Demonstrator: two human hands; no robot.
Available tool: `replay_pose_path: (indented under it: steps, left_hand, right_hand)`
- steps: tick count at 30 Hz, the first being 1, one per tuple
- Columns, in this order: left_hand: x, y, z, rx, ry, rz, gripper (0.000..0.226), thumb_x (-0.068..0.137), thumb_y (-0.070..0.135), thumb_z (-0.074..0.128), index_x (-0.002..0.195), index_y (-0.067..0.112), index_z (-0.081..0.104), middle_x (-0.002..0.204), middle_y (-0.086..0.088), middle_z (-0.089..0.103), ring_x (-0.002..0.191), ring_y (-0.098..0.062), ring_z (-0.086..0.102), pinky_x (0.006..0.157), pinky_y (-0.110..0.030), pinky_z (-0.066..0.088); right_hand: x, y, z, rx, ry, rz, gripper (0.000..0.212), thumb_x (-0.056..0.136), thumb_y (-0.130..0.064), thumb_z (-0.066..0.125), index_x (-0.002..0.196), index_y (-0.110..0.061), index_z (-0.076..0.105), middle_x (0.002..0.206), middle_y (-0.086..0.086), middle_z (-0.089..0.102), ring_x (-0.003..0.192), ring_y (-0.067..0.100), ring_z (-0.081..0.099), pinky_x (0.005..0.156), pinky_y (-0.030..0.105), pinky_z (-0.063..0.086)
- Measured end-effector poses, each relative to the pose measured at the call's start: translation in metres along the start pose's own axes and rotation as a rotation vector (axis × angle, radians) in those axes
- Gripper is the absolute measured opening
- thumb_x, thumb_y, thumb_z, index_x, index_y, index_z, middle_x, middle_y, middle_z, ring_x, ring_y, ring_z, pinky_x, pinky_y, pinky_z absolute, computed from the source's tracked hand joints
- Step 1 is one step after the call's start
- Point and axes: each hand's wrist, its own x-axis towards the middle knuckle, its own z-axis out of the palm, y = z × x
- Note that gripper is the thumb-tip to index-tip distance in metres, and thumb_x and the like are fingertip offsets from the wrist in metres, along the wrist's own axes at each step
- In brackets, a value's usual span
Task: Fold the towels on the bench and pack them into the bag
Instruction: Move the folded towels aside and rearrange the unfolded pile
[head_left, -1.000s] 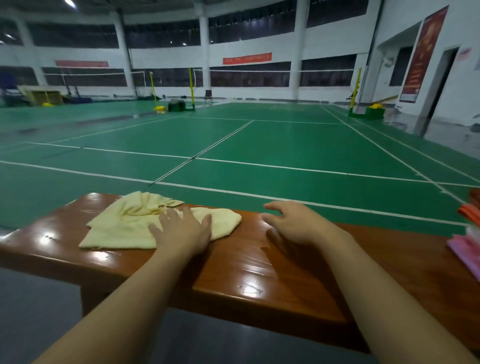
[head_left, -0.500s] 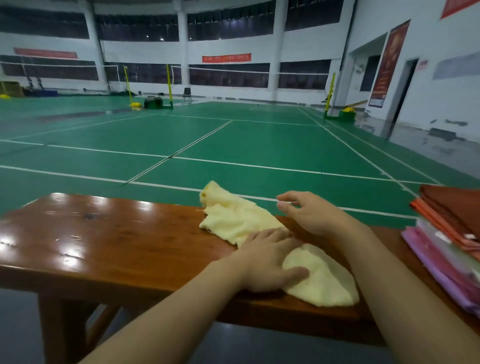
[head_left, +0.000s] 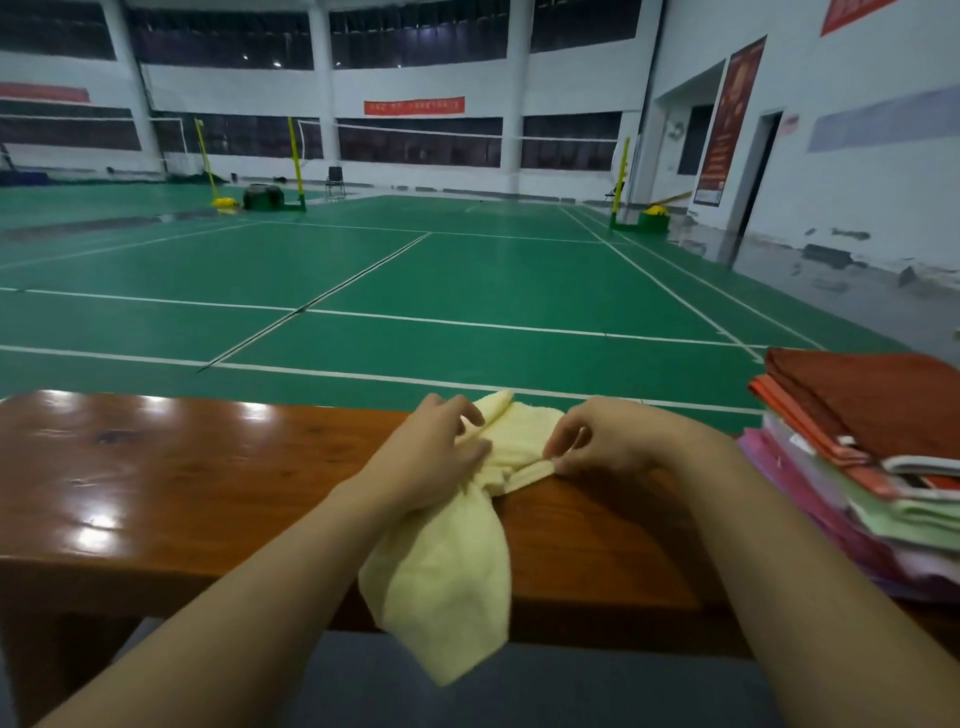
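Towel (head_left: 441, 571) slid over bench (head_left: 156, 493) edge; left hand (head_left: 431, 457), right hand (head_left: 608, 441) grips pinching it.

— What carried it all?
— A glossy brown bench (head_left: 171, 488) ran across the lower half of the frame, its left part bare and shining with glare.
— And on it?
— A yellow towel (head_left: 447, 566) lay crumpled at lower centre, its near end drooping over the front edge. A stack (head_left: 872, 467) of folded towels sat at the right edge of the frame: rust-red on top, then orange, white, green and pink below.
— Touching?
— No, apart.
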Motion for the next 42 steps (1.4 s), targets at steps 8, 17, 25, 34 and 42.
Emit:
replay_pose_path:
  steps: [8, 17, 25, 34, 42]
  left_hand:
    - [0.010, -0.025, 0.002, 0.240, 0.050, -0.334, 0.063, 0.088, 0.074, 0.051, 0.131, 0.027, 0.059, 0.136, -0.009, 0.052, 0.128, -0.031, 0.043, 0.105, -0.046, 0.038]
    - [0.012, -0.035, -0.005, -0.205, 0.235, -0.327, 0.025, 0.096, 0.043, 0.062, 0.101, 0.021, 0.053, 0.093, 0.004, 0.060, 0.090, -0.021, 0.057, 0.076, -0.036, 0.042]
    - [0.011, -0.083, -0.035, -0.105, 0.522, -0.447, 0.019, 0.097, 0.023, 0.059, 0.114, 0.015, 0.059, 0.117, -0.012, 0.061, 0.107, -0.035, 0.058, 0.085, -0.041, 0.044]
    - [0.002, -0.088, -0.052, 0.192, 0.472, -0.486, 0.039, 0.093, 0.019, 0.059, 0.132, 0.017, 0.055, 0.140, -0.020, 0.043, 0.131, -0.040, 0.037, 0.110, -0.046, 0.030]
    - [-0.010, 0.036, -0.008, 0.122, 0.028, 0.035, 0.029, 0.098, 0.038, 0.056, 0.120, 0.022, 0.065, 0.122, -0.001, 0.063, 0.112, -0.022, 0.060, 0.096, -0.037, 0.049]
  right_hand:
    - [0.003, -0.009, 0.011, -0.066, 0.044, -0.028, 0.025, 0.093, -0.039, 0.069, 0.116, -0.031, 0.070, 0.104, -0.014, 0.058, 0.104, 0.011, 0.061, 0.084, 0.025, 0.045]
    - [0.000, -0.003, 0.018, -0.148, 0.142, -0.067, 0.026, 0.094, -0.047, 0.065, 0.116, -0.034, 0.072, 0.107, -0.012, 0.057, 0.102, 0.010, 0.057, 0.093, 0.034, 0.050]
    - [-0.018, 0.009, 0.000, -0.066, 0.050, 0.011, 0.031, 0.089, -0.057, 0.067, 0.092, -0.029, 0.080, 0.092, -0.009, 0.076, 0.088, 0.011, 0.068, 0.088, 0.037, 0.057]
    - [-0.049, 0.004, -0.022, 0.063, -0.316, 0.144, 0.045, 0.095, -0.054, 0.059, 0.095, -0.015, 0.080, 0.085, -0.004, 0.079, 0.085, 0.011, 0.076, 0.088, 0.029, 0.051]
    - [-0.008, 0.002, 0.020, 0.009, 0.252, -0.014, 0.040, 0.099, -0.049, 0.055, 0.132, -0.026, 0.061, 0.137, -0.005, 0.059, 0.128, 0.015, 0.053, 0.106, 0.033, 0.041]
